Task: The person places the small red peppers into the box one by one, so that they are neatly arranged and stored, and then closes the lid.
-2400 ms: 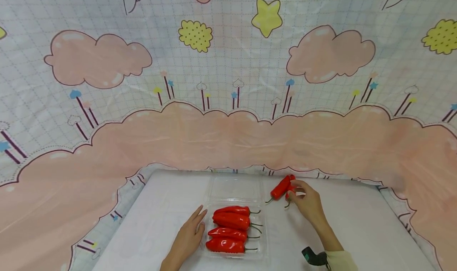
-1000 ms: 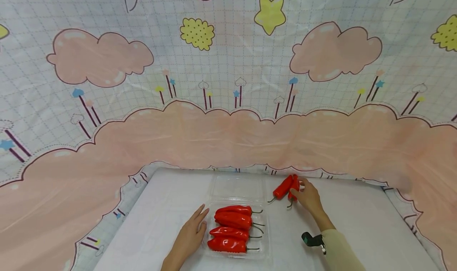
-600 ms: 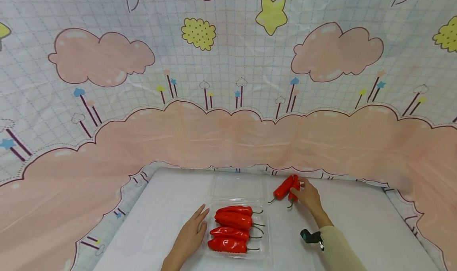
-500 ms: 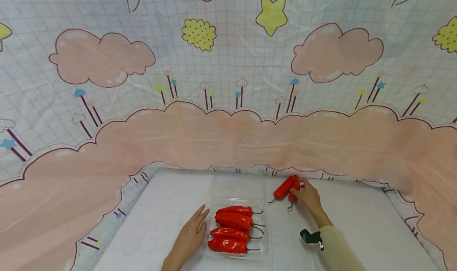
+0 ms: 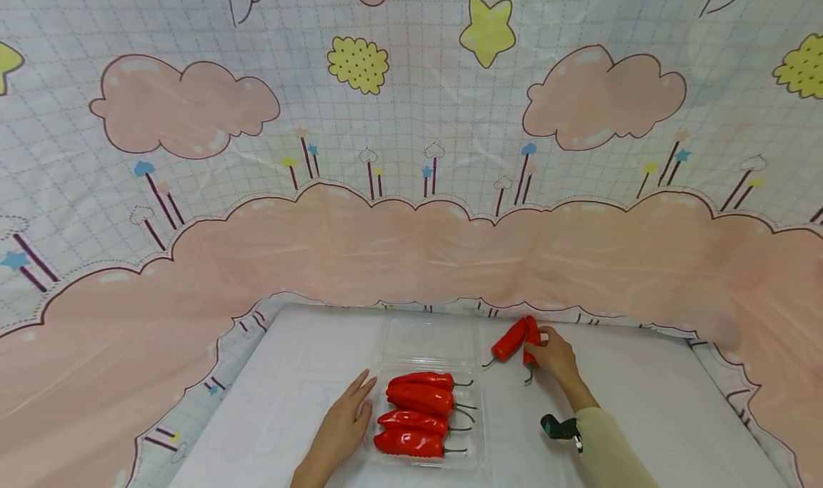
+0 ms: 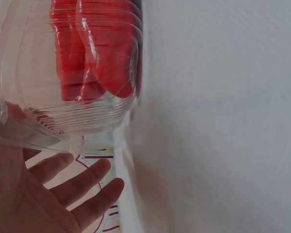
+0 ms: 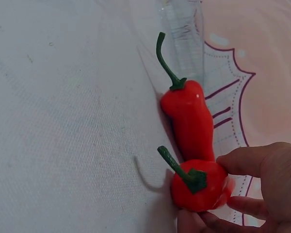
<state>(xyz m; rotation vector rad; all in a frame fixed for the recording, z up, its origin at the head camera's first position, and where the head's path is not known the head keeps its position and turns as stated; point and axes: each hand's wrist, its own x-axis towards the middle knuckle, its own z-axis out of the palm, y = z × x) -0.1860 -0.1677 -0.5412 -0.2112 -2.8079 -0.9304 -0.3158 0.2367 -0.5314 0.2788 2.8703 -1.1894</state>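
Note:
My right hand (image 5: 556,359) pinches a red pepper (image 7: 196,194) at the back right of the table, thumb and fingers on its sides. Its green stem points back towards me. Touching or just beside it, a second red pepper (image 5: 509,339) lies slanted. Several more red peppers (image 5: 411,441) lie side by side in a clear plastic clamshell box (image 5: 477,431), their stems to the right. Along the box's left side rests my left hand (image 5: 342,424), fingers stretched out. In the left wrist view its fingers (image 6: 82,187) are spread beside the box wall and hold nothing.
The box's clear lid (image 5: 427,338) lies folded back behind it on the white table (image 5: 308,352). A cloth curtain (image 5: 411,252) with clouds and stars hangs at the table's back and sides. A dark wrist-worn camera (image 5: 558,427) sits by my right sleeve.
My right hand has shifted slightly to the right and taken firmer hold of the pepper, whose stem end has swung a little towards me. The left hand and the box have stayed put.

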